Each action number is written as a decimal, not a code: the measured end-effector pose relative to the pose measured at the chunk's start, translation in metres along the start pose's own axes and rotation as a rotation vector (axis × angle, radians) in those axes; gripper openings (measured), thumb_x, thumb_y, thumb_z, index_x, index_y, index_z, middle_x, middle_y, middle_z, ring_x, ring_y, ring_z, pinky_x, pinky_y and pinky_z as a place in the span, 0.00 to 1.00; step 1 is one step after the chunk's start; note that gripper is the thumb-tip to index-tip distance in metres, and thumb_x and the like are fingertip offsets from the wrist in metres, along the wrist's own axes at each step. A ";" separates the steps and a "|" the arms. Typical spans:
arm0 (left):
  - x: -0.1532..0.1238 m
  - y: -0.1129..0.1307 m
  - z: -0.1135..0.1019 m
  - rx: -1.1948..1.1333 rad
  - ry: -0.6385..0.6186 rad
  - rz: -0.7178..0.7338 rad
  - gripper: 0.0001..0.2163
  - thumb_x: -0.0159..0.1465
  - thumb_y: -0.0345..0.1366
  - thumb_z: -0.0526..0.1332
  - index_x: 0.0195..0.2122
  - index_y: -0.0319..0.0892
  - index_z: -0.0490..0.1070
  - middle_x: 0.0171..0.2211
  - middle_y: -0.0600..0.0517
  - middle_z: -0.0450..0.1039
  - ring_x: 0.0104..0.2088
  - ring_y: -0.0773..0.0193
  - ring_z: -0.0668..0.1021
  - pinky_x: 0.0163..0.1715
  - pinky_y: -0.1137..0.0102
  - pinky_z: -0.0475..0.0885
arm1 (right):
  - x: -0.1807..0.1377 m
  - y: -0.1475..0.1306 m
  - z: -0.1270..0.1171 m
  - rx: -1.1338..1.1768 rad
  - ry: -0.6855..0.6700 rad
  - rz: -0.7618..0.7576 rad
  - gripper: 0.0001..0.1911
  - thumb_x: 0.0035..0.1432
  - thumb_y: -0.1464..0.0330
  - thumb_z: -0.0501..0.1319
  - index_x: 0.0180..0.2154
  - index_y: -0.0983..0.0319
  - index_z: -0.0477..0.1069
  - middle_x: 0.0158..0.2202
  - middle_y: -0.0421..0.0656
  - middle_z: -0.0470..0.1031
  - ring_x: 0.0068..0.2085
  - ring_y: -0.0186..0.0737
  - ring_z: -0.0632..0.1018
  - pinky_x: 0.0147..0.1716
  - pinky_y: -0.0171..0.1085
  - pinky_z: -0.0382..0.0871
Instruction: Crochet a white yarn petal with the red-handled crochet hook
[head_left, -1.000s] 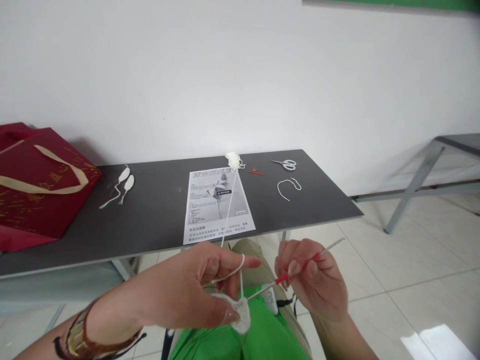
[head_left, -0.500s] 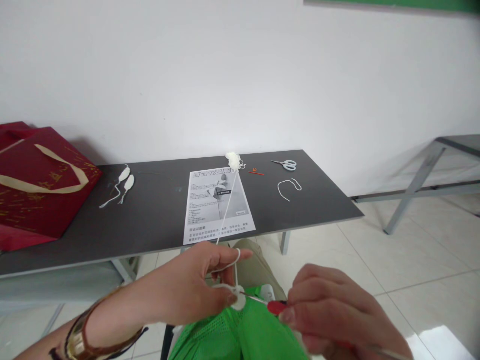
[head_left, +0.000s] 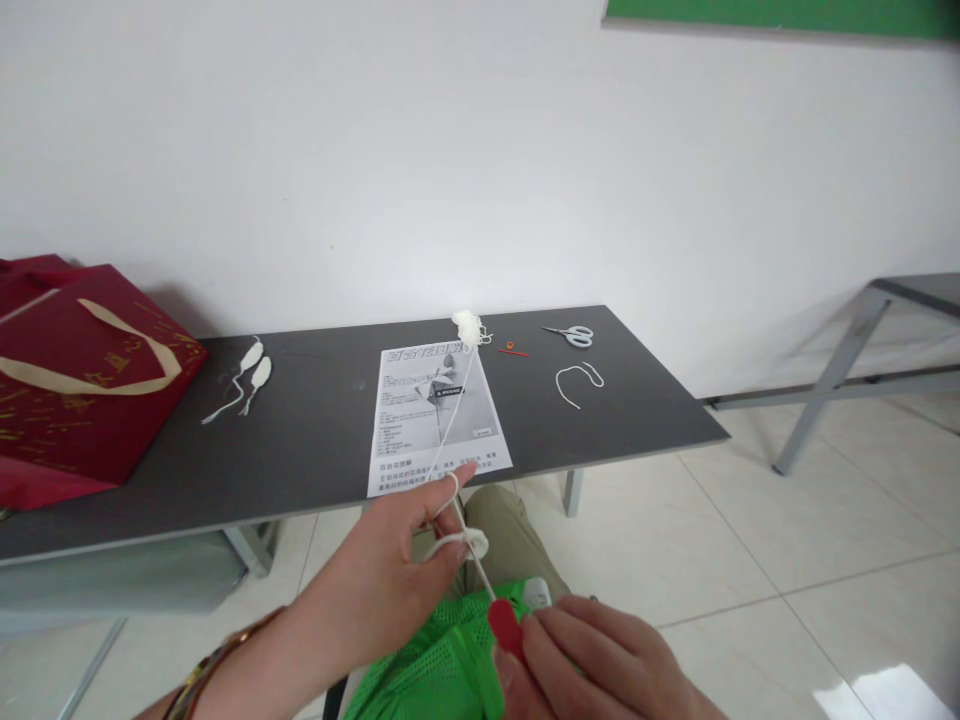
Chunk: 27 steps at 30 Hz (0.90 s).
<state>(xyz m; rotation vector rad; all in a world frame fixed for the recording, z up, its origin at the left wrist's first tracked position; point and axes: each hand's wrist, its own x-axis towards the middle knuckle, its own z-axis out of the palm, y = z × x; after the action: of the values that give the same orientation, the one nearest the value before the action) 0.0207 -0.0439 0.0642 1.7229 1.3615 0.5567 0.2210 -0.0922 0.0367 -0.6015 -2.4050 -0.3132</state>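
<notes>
Between thumb and fingers, my left hand (head_left: 409, 555) pinches a small white crochet piece (head_left: 475, 544). White yarn (head_left: 452, 420) loops round its raised index finger and runs over the sheet to a loose yarn ball (head_left: 469, 328) at the table's back. My right hand (head_left: 592, 655) is closed round the red handle of a crochet hook (head_left: 505, 622). The hook's thin metal shaft points up and left, its tip at the crochet piece; whether it passes through a stitch I cannot tell. Both hands are above my lap, in front of the table edge.
On the dark table (head_left: 322, 440) lie a printed sheet (head_left: 405, 440), scissors (head_left: 577, 337), a small orange-red tool (head_left: 514, 351), a cut yarn piece (head_left: 562, 390) and two white crocheted petals (head_left: 260, 372). A red gift bag (head_left: 97, 420) stands left. Green mesh fabric (head_left: 420, 670) covers my lap.
My left hand has risen slightly with the crochet piece. My right hand has moved left and down, swinging the hook from nearly level to a steep upward slant.
</notes>
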 end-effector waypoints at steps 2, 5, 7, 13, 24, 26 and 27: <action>-0.004 -0.002 0.007 -0.011 0.054 0.005 0.05 0.59 0.33 0.58 0.32 0.44 0.73 0.39 0.45 0.78 0.53 0.47 0.73 0.58 0.52 0.56 | -0.002 0.001 0.000 0.009 -0.003 0.030 0.09 0.63 0.75 0.57 0.37 0.63 0.77 0.31 0.38 0.84 0.30 0.34 0.82 0.32 0.29 0.80; -0.009 -0.005 0.017 -0.015 0.151 0.003 0.11 0.60 0.34 0.58 0.43 0.44 0.73 0.36 0.47 0.78 0.52 0.49 0.74 0.57 0.53 0.59 | -0.006 0.004 0.001 0.032 0.021 0.047 0.09 0.63 0.74 0.57 0.38 0.63 0.77 0.32 0.39 0.84 0.32 0.36 0.83 0.36 0.31 0.80; -0.011 -0.009 0.022 -0.038 0.220 0.002 0.14 0.60 0.34 0.59 0.48 0.44 0.72 0.39 0.46 0.78 0.53 0.49 0.74 0.57 0.54 0.60 | -0.012 0.005 0.006 0.051 0.066 0.067 0.09 0.63 0.74 0.57 0.38 0.64 0.76 0.33 0.41 0.84 0.34 0.37 0.83 0.40 0.33 0.80; -0.012 -0.019 0.033 -0.402 0.374 -0.071 0.13 0.57 0.35 0.64 0.45 0.44 0.75 0.43 0.48 0.77 0.55 0.50 0.71 0.59 0.57 0.57 | -0.036 0.003 0.033 0.134 0.215 0.176 0.12 0.64 0.73 0.54 0.42 0.67 0.75 0.40 0.49 0.83 0.46 0.42 0.81 0.43 0.35 0.78; -0.010 -0.017 0.039 -0.755 0.488 -0.125 0.23 0.54 0.35 0.69 0.52 0.49 0.74 0.29 0.57 0.73 0.38 0.62 0.77 0.51 0.65 0.66 | -0.027 0.003 0.048 0.074 0.349 0.133 0.11 0.63 0.74 0.55 0.41 0.67 0.76 0.36 0.48 0.83 0.45 0.42 0.81 0.46 0.38 0.78; -0.011 -0.017 0.042 -0.554 0.595 -0.018 0.22 0.57 0.33 0.66 0.54 0.52 0.72 0.30 0.57 0.73 0.43 0.60 0.75 0.56 0.62 0.61 | -0.024 -0.001 0.045 0.041 0.320 0.161 0.11 0.63 0.74 0.55 0.41 0.66 0.76 0.37 0.47 0.83 0.46 0.42 0.81 0.49 0.38 0.76; -0.012 -0.018 0.042 -0.473 0.598 0.020 0.22 0.58 0.32 0.65 0.54 0.53 0.71 0.31 0.57 0.73 0.44 0.60 0.75 0.56 0.62 0.61 | -0.024 -0.003 0.043 0.045 0.304 0.177 0.11 0.63 0.74 0.55 0.42 0.66 0.76 0.38 0.46 0.83 0.46 0.41 0.80 0.49 0.38 0.76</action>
<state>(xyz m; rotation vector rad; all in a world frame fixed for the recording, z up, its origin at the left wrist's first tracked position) 0.0394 -0.0686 0.0283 1.2232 1.4500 1.3647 0.2137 -0.0877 -0.0124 -0.6886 -2.0472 -0.2538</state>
